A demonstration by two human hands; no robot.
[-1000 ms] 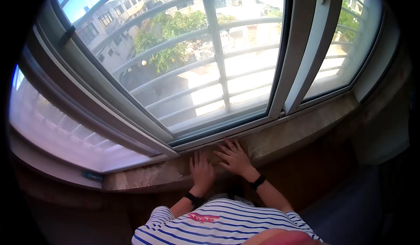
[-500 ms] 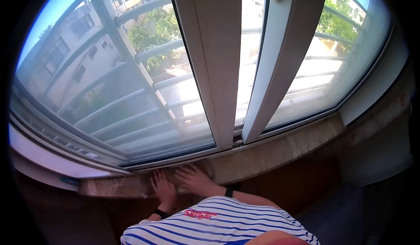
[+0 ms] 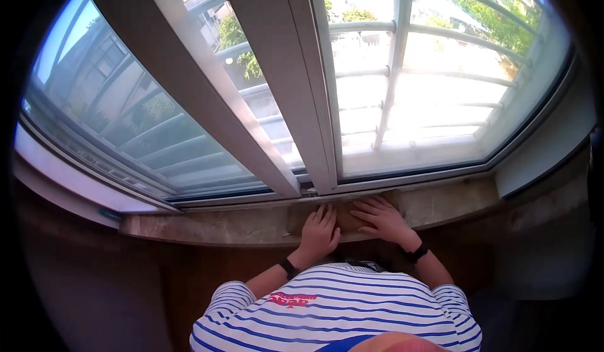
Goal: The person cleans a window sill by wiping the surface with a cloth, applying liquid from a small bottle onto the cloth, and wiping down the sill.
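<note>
My left hand (image 3: 319, 231) lies flat on a brown patch that looks like a cloth (image 3: 344, 217), on the stone window sill (image 3: 217, 225). Its fingers point toward the window. My right hand (image 3: 382, 221) rests on the right part of the same brown piece, fingers spread and angled up to the left. Both palms face down, a short gap apart, and the cloth's edges are hard to make out. A dark band (image 3: 416, 253) circles the right wrist, and another dark band (image 3: 289, 268) the left.
The sliding window's bottom track (image 3: 251, 198) runs just behind the sill. Two upright window stiles (image 3: 299, 88) stand above the hands, with glass panes on both sides. Pale outdoor bars (image 3: 396, 56) show beyond. A striped shirt (image 3: 340, 301) fills the bottom of the view.
Both hands have moved right along the sill, the brown piece shifting with them, from left of the stiles to below and right of them. The camera view has shifted as well.
</note>
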